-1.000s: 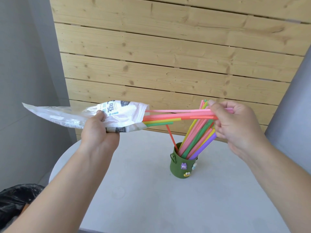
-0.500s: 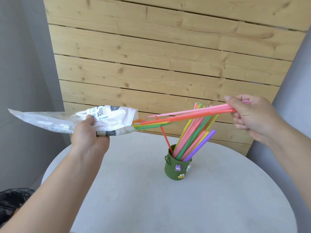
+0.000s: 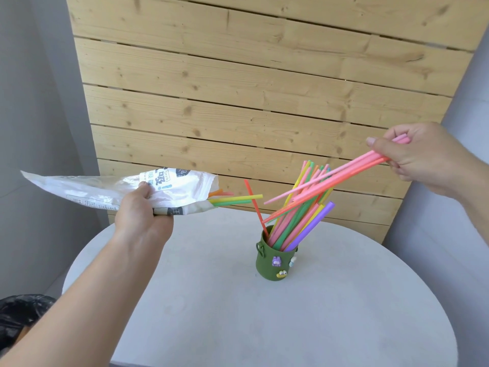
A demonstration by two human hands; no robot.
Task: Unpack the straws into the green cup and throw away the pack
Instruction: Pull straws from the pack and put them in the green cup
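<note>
A person stands over a round pale grey counter (image 3: 238,313), part-way through emptying straws into a cup. The left hand (image 3: 143,215) is closed around a crinkled white plastic straw pack (image 3: 105,189), held level with its open mouth facing the right hand; a few yellow, green and orange straws (image 3: 232,200) poke out of it. The right hand (image 3: 420,154) is raised, fingers pinched shut on a small bunch of pink and orange-red straws (image 3: 330,181) that has come clear of the pack and slopes down towards the cup. The small dark green cup with tiny stuck-on figures (image 3: 272,263) stands on the counter between and below the two hands, already crowded with leaning coloured straws.

The next move seems to be tipping the held bunch upright and lowering its free ends into the cup, threading past straws already leaning there; a careless push could tip the light cup. Bare counter surrounds the cup on every side. A black bin bag (image 3: 18,319) sits below the left forearm, beyond the counter's edge.
</note>
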